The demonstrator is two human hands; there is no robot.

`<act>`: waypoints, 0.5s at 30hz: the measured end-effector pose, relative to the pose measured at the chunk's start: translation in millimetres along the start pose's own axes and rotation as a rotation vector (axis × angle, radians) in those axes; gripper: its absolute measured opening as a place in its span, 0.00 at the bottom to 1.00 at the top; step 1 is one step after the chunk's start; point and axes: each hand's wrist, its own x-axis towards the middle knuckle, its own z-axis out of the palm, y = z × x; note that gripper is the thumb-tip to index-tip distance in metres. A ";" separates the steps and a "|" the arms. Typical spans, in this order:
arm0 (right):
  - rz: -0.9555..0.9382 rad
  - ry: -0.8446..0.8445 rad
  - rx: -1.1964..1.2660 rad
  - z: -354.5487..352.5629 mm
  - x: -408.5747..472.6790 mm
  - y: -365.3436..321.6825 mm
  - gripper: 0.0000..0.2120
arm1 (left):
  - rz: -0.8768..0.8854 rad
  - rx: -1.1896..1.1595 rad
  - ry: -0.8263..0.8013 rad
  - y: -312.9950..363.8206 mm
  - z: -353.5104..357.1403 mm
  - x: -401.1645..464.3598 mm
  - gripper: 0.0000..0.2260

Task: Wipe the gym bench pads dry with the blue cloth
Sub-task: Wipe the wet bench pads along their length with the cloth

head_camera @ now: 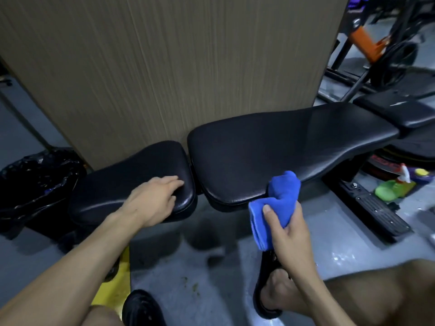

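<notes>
From the head camera, the left hand (154, 201) lies flat with its fingers spread on the small seat pad (131, 184), gripping nothing, most likely to brace the body and steady the bench while the other arm works. The right hand (288, 228) is closed round the bunched blue cloth (275, 203), thumb pressed into the folds, and holds it at the near edge of the long back pad (289, 147), where the top of the wad touches or nearly touches the vinyl (which of the two I cannot tell). Bunching the cloth gives a thick, absorbent face, and starting at the near edge suits a sweep outward along the pad. As for containers, a bin lined with a black bag (37, 182) stands on the floor left of the seat pad, its contents too dark to make out. A spray bottle (400, 182) lies on the wet floor to the right, beside the bench frame.
</notes>
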 end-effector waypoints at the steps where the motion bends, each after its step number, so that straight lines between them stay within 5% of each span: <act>1: 0.091 0.047 0.096 -1.1 -4.0 8.4 0.12 | 0.065 -0.033 0.014 13.7 -1.8 4.5 0.23; 8: 0.565 0.167 0.442 28.1 -31.0 42.5 0.33 | 0.206 -0.129 -0.007 63.9 -2.5 24.0 0.23; 12: 0.581 0.157 0.541 69.4 -26.3 24.2 0.22 | 0.226 -0.177 0.036 60.2 8.9 28.9 0.22; 15: 0.502 0.185 0.511 108.8 -6.4 12.7 0.35 | 0.212 -0.259 0.168 60.3 13.2 44.9 0.20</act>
